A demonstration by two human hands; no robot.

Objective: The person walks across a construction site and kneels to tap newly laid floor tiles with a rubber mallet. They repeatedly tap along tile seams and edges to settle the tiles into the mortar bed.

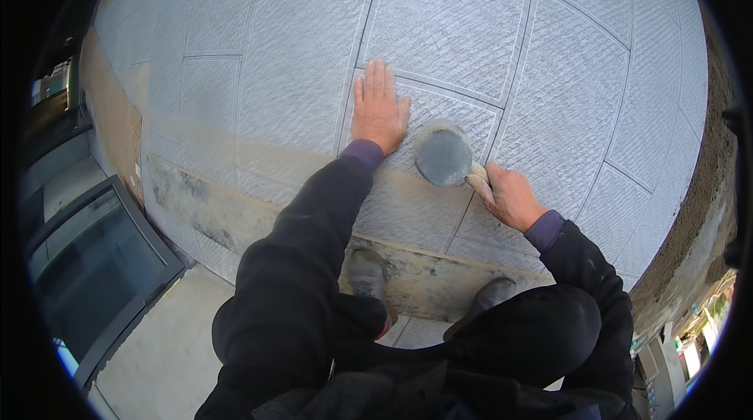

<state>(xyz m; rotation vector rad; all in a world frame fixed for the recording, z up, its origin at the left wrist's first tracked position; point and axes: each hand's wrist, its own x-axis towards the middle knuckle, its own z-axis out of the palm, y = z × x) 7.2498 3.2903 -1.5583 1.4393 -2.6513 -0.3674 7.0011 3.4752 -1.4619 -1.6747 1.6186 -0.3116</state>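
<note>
Left hand lies flat — fingers extended — on grooved grey tiles; right hand grips a round-headed mallet.

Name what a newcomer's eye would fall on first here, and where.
Probably the mallet-like tool near the centre, its round grey head facing the camera, gripped in the right hand. Next, up and to its left, the left hand lies flat on the textured grey slabs.

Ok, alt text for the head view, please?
A person's right hand grips a round-headed grey mallet by its handle, while the left hand lies palm down on grey textured slabs.
</note>
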